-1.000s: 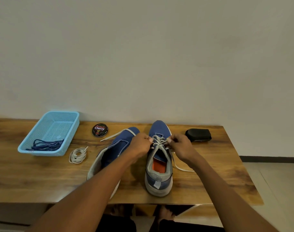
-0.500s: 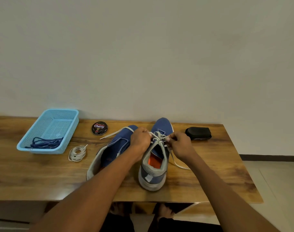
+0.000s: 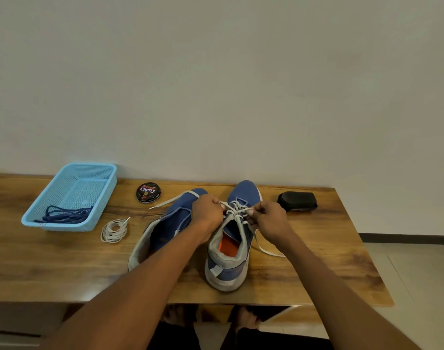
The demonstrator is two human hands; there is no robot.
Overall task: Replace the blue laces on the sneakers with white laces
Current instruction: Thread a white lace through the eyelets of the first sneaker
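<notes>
At about nine o'clock on the wooden tabletop [image 3: 317, 279] sits a light blue mesh basket [image 3: 99, 198]; a tangle of dark blue laces [image 3: 64, 215] lies in its near end, and the rest of its floor is bare mesh. Just beside the basket's near right corner rests a coiled white lace [image 3: 114, 231], apart from the basket. Toward eleven o'clock, near the wall, stands a round black tin of Cherry shoe polish [image 3: 148, 192], lid on. Two blue sneakers sit at the middle, toes toward twelve o'clock. The left sneaker [image 3: 165, 231] has a loose white lace end trailing off its toe toward the tin. The left hand [image 3: 207, 215] lies over this shoe, its fingers curled and pinching the white lace [image 3: 237, 210] threaded through the eyelets of the right sneaker [image 3: 228, 263]. That shoe shows an orange insole in its opening. The right hand [image 3: 269, 218] pinches the same lace from the other side, and a free end runs down onto the tabletop at four o'clock. At one o'clock lies a black shoe brush [image 3: 297, 201].
</notes>
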